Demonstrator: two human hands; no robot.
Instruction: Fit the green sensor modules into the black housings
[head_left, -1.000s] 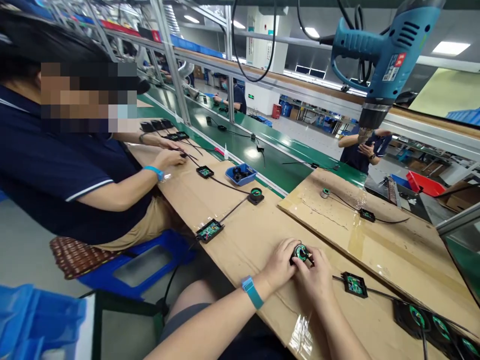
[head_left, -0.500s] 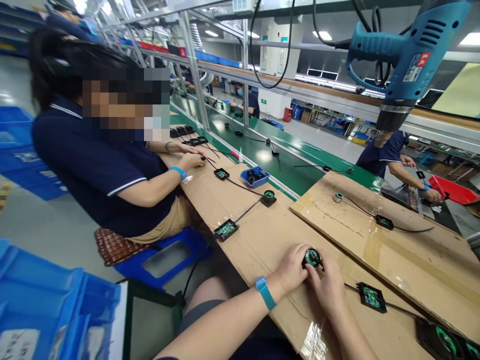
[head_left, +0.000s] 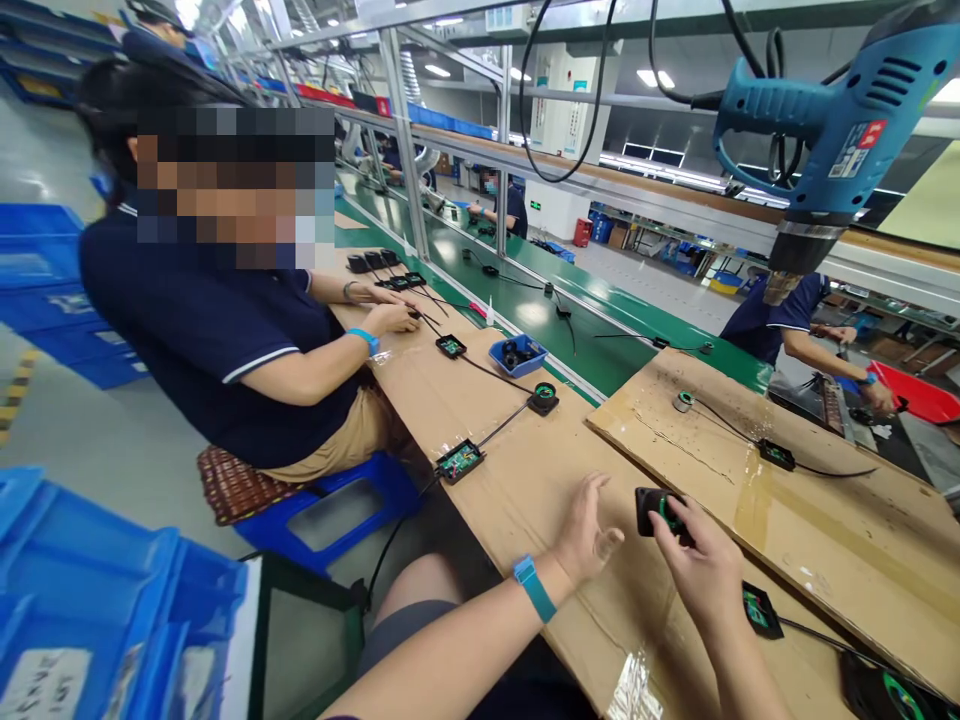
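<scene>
My right hand point(head_left: 701, 550) grips a small black square housing point(head_left: 648, 512) with a green ring-shaped part in it, just above the cardboard. To its left, my left hand point(head_left: 585, 535) is empty, its fingers spread, with a teal band at the wrist. Past my right wrist lies an open black case with a green circuit board point(head_left: 760, 608), a cable running from it to a larger black round part point(head_left: 889, 690). Farther left on the cardboard, another open circuit-board case point(head_left: 460, 461) is wired to a black housing with a green ring point(head_left: 544, 397).
A blue tray of black parts point(head_left: 517, 354) stands by the green conveyor point(head_left: 622, 360). A blue heat gun point(head_left: 825, 150) hangs above at the right. At the left a co-worker point(head_left: 202, 300) sits handling parts. Blue crates point(head_left: 97, 600) are stacked at the lower left.
My left hand has let go of the black housing and opened. My right hand has carried the housing a little to the right and turned it.
</scene>
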